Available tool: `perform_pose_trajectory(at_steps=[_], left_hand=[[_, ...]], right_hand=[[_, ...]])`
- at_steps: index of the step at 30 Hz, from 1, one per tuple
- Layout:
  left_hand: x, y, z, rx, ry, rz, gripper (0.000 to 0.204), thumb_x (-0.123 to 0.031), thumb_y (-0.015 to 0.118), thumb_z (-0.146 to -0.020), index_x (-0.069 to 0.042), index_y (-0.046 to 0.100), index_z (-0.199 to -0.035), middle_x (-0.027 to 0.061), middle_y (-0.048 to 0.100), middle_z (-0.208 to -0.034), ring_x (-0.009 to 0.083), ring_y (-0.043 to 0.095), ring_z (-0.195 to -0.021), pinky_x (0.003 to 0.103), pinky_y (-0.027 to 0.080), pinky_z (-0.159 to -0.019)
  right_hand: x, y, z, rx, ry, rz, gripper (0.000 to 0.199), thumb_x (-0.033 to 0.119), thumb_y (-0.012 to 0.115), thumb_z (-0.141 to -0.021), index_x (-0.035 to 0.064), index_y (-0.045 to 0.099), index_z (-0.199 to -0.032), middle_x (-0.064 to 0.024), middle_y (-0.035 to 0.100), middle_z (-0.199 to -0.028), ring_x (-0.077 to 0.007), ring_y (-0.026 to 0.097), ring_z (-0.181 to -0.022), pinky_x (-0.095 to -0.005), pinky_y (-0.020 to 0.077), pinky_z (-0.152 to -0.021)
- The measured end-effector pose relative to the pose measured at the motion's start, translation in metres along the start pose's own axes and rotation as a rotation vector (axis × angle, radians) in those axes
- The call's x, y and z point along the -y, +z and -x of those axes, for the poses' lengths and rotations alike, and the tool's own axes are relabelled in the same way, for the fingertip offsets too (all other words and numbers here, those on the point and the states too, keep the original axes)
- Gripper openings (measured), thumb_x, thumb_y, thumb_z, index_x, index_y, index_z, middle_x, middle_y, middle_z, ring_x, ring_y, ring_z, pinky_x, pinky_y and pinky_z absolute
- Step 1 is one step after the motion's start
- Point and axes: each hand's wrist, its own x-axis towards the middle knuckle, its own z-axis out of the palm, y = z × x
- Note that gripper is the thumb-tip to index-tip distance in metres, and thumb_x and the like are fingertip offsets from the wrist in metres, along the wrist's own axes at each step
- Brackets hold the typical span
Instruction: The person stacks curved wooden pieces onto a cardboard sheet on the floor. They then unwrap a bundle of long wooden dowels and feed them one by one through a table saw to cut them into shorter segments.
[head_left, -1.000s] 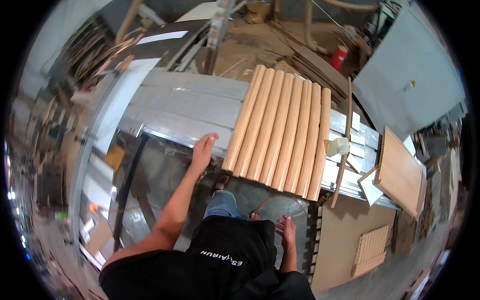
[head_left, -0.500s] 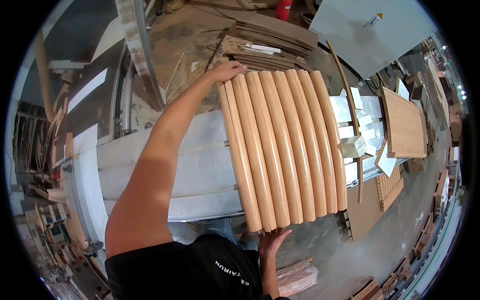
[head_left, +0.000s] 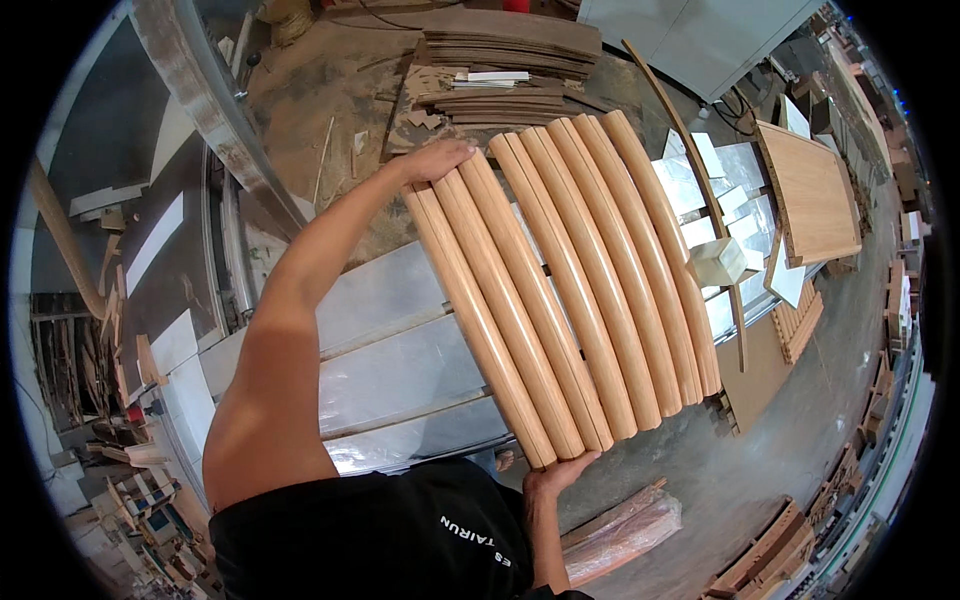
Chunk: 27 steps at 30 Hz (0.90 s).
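Several long wooden pieces with rounded, glossy tops lie side by side on a grey slatted bench (head_left: 390, 375). The left-hand group, three rounded wooden pieces (head_left: 505, 310), stands apart from the other rounded pieces (head_left: 620, 280) by a narrow gap that widens toward the far end. My left hand (head_left: 440, 162) is closed over the far ends of this group. At their near ends, my right hand (head_left: 562, 475) presses from below and in front, its fingers partly hidden under the wood.
A pale block (head_left: 720, 263) and a long thin strip (head_left: 690, 150) lie right of the pieces, with white offcuts around. Beyond the bench is a stack of brown boards (head_left: 510, 55). A metal post (head_left: 205, 100) rises at left. A plastic-wrapped bundle (head_left: 630, 530) lies on the floor.
Three pieces have come away to the left from the row, opening a gap. Both hands hold their ends now. The view has shifted and tilted a little.
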Motion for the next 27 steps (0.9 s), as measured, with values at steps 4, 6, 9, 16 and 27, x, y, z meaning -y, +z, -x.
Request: perform_pose_trajectory(at_steps=[4,6,9,16,27], left_hand=[[0.003,-0.024,0.022,0.2,-0.086,0.075,0.068,-0.061,0.03,-0.103,-0.008,0.05,-0.139,0.0112,0.056,-0.138,0.0256,0.053,-0.125,0.038,0.045,-0.102],[-0.011,-0.044,0.031,0.284,-0.238,0.08,0.069,-0.063,0.03,-0.102,-0.009,0.05,-0.14,0.0114,0.057,-0.136,0.0245,0.052,-0.126,0.04,0.044,-0.103],[0.005,-0.032,0.044,0.241,-0.218,0.227,0.081,-0.072,0.031,-0.097,-0.011,0.04,-0.149,0.0121,0.047,-0.147,0.0243,0.048,-0.133,0.042,0.043,-0.107],[0.005,-0.004,0.027,0.212,-0.193,0.454,0.083,-0.071,0.03,-0.097,-0.009,0.034,-0.153,0.0155,0.043,-0.151,0.0257,0.046,-0.136,0.042,0.042,-0.11],[0.014,0.004,0.01,0.142,-0.128,0.472,0.078,-0.064,0.031,-0.101,-0.001,0.042,-0.146,0.0135,0.05,-0.143,0.0219,0.049,-0.13,0.034,0.041,-0.108]], right_hand=[[-0.009,-0.026,-0.016,0.033,-0.083,0.014,0.07,0.062,0.03,-0.102,0.0132,0.029,-0.153,-0.016,0.037,-0.152,-0.0323,0.045,-0.135,-0.048,0.0418,-0.109],[-0.007,-0.025,-0.016,0.015,-0.117,0.024,0.07,0.062,0.029,-0.102,0.0129,0.029,-0.153,-0.0162,0.038,-0.151,-0.0325,0.046,-0.134,-0.0482,0.0425,-0.109],[-0.006,-0.033,-0.027,0.051,-0.129,0.007,0.07,0.061,0.026,-0.103,0.0121,0.03,-0.152,-0.0165,0.04,-0.151,-0.0338,0.047,-0.133,-0.0493,0.0428,-0.108],[-0.009,-0.048,-0.032,0.032,-0.001,0.116,0.08,0.073,0.03,-0.096,0.0159,0.032,-0.151,-0.017,0.044,-0.148,-0.0373,0.051,-0.129,-0.0547,0.048,-0.1],[0.005,-0.046,-0.033,0.08,0.019,0.103,0.082,0.074,0.03,-0.095,0.0123,0.034,-0.15,-0.0175,0.045,-0.146,-0.0358,0.052,-0.129,-0.0536,0.0487,-0.1]])
